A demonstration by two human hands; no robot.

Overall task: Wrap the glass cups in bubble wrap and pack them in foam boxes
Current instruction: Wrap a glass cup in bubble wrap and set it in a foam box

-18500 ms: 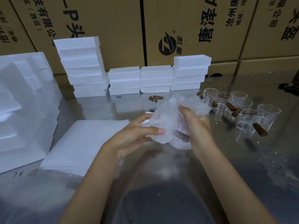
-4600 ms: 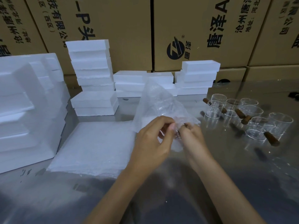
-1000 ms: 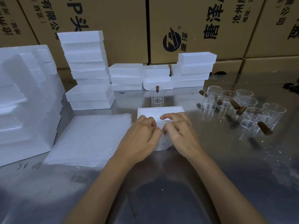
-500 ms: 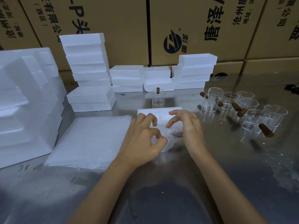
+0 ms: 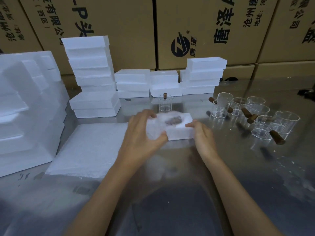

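1. The left hand (image 5: 144, 133) curled around the near-left end of the bubble-wrapped glass cup (image 5: 167, 121), thumb at the front and fingers arched over the top, gripping the bundle.
2. The right hand (image 5: 202, 132) lay with relaxed, nearly straight fingers against the right end of the open foam box (image 5: 179, 132), holding nothing.
3. The wrapped cup sat in the foam box at the middle of the table (image 5: 187, 193); its brown wooden handle showed through the wrap. How deep it sat was blurred.
4. At 12 o'clock from the box, a single bare glass cup (image 5: 165, 103) stood upright, its wooden handle pointing up-back.
5. At 3 o'clock, well apart from the box, a cluster of glass cups (image 5: 255, 114) with wooden handles stood together.
6. At 9 o'clock, just beside the left hand, a flat stack of bubble wrap sheets (image 5: 88, 147) lay on the table.
7. At 10 to 1 o'clock, stacks of closed foam boxes (image 5: 90, 68) lined the back of the table.
8. At the far 9 o'clock edge stood a large foam block pile (image 5: 25, 108).
9. Behind everything rose printed cardboard cartons (image 5: 204, 31).
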